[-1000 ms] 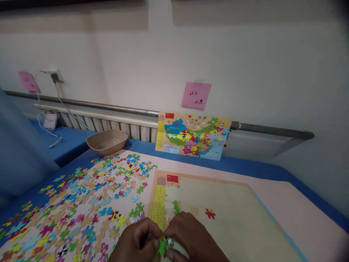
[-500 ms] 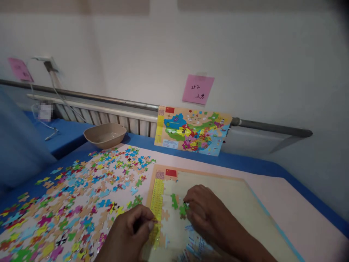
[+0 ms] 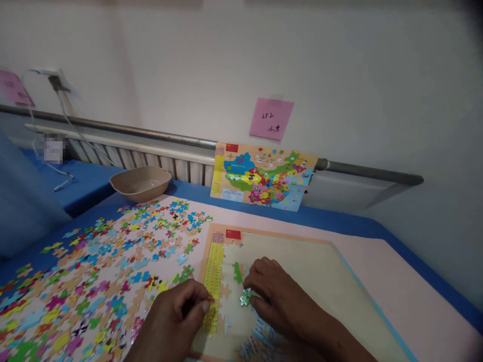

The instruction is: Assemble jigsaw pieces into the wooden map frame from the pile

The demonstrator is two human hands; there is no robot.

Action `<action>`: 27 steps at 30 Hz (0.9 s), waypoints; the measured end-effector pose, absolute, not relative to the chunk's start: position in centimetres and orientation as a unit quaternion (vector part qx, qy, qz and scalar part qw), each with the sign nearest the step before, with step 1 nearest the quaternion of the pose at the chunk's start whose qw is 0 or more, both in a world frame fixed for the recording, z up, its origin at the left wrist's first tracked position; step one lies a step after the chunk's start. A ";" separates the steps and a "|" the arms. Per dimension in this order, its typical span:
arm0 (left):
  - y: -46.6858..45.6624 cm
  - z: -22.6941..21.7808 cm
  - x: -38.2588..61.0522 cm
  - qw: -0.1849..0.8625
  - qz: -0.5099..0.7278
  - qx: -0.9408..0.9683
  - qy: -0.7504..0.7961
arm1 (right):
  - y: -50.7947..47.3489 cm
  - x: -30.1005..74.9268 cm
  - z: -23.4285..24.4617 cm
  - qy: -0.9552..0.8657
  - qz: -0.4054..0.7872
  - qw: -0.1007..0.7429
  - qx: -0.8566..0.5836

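A jigsaw tray (image 3: 324, 271) with a cream base lies flat before me, with a red flag piece and a yellow strip (image 3: 212, 281) fitted at its left edge. My right hand (image 3: 273, 296) rests on the tray, fingers pinched on a green puzzle piece (image 3: 245, 297) just below another green piece (image 3: 237, 272) lying in the tray. My left hand (image 3: 177, 314) sits curled at the tray's left edge, thumb and finger pressing the yellow strip. Several loose colourful pieces (image 3: 113, 271) are spread to the left.
A finished reference map picture (image 3: 262, 176) leans against the radiator pipe at the back. A beige bowl (image 3: 139, 183) stands at the back left. A pink note (image 3: 270, 118) hangs on the wall. A blue cloth edges the pink table top.
The hands came apart from a joint grip near the front edge. My right hand carried the green piece up onto the tray; my left hand moved to the yellow strip.
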State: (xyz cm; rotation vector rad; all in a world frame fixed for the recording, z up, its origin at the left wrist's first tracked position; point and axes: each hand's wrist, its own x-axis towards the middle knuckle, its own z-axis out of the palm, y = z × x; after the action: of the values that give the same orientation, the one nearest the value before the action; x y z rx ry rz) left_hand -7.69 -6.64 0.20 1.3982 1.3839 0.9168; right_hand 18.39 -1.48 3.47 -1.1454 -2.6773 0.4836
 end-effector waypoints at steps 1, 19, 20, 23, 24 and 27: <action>-6.7 0.2 -7.7 0.465 0.369 0.573 0.565 | -1.5 18.4 3.4 -0.903 0.164 0.092 -0.386; -7.0 0.8 -7.7 0.454 0.361 0.580 0.572 | -2.4 18.8 4.0 -0.855 0.182 0.050 -0.483; -7.0 0.7 -7.7 0.454 0.361 0.580 0.572 | -2.4 18.8 4.1 -0.855 0.181 0.047 -0.483; -7.0 0.7 -7.6 0.448 0.368 0.580 0.573 | -2.5 18.8 4.2 -0.862 0.184 0.042 -0.471; -7.1 0.8 -7.6 0.444 0.369 0.581 0.574 | -2.5 18.9 4.0 -0.866 0.185 0.041 -0.463; -7.0 0.8 -7.4 0.436 0.356 0.603 0.565 | -2.1 19.3 3.0 -0.874 0.179 0.022 -0.452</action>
State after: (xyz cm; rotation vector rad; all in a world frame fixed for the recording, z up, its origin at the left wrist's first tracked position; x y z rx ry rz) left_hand -7.40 -7.03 0.82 1.4998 1.4062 0.8846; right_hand 19.30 -2.05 2.96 -1.4002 -2.7076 0.5561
